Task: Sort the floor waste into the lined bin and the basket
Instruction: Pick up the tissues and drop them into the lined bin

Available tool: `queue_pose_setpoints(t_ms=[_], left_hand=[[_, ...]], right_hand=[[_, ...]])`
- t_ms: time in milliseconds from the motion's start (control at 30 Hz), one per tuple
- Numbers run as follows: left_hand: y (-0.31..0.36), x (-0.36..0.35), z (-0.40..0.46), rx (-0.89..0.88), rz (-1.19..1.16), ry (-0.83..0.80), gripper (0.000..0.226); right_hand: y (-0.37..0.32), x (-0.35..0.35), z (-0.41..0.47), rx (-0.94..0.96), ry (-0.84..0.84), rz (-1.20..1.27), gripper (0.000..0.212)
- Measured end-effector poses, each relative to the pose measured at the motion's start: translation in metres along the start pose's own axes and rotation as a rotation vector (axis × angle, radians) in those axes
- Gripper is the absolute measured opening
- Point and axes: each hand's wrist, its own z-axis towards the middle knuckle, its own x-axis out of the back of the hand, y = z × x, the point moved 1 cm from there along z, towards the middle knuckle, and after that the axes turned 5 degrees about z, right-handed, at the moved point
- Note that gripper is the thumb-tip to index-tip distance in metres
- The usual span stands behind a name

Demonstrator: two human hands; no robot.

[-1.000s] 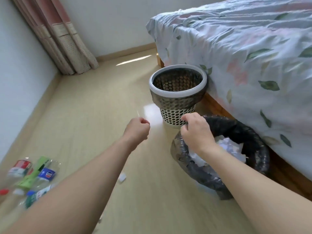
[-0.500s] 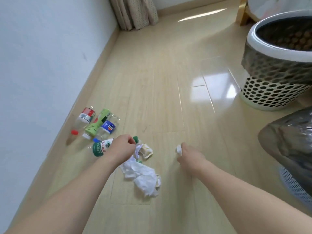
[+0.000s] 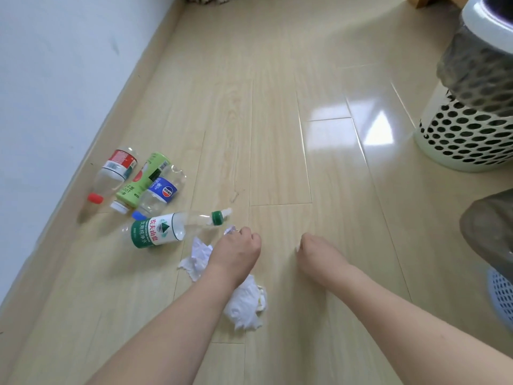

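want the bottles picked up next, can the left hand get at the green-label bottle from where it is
Probably yes. The green-label bottle lies on open floor just beyond the left hand, nothing between, but that hand already pinches a paper scrap.

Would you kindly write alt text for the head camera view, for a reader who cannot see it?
Two bare hands reach down to a pale wooden floor: the left hand pinches a small crumpled white paper scrap, the right hand is curled on a white bit. Crumpled white tissues lie beneath the left forearm, four empty clear plastic bottles lie near the wall, and a white perforated basket stands at right.
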Motion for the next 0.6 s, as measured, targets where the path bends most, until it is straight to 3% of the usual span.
queue_pose_setpoints(t_ms=[100, 233, 333, 467, 600], left_hand=[[0.0, 0.006, 0.001, 0.055, -0.138, -0.054, 0.022], [-0.009, 0.022, -0.006, 0.358, -0.786, -0.055, 0.022], [-0.017, 0.052, -0.019, 0.451, -1.148, -0.065, 0.015], [-0.025, 0.105, -0.036, 0.425, -1.337, -0.037, 0.007], [0.0, 0.182, -0.043, 0.267, -1.455, -0.006, 0.006]], right_hand=[[0.0, 0.002, -0.009, -0.01, -0.105, -0.051, 0.022], [-0.003, 0.026, -0.032, -0.035, -0.093, -0.016, 0.02], [-0.006, 0.058, -0.056, 0.008, -0.041, 0.046, 0.014], [-0.003, 0.111, -0.097, 0.049, 0.018, 0.1, 0.014], [0.014, 0.179, -0.149, 0.03, 0.164, 0.071, 0.01]])
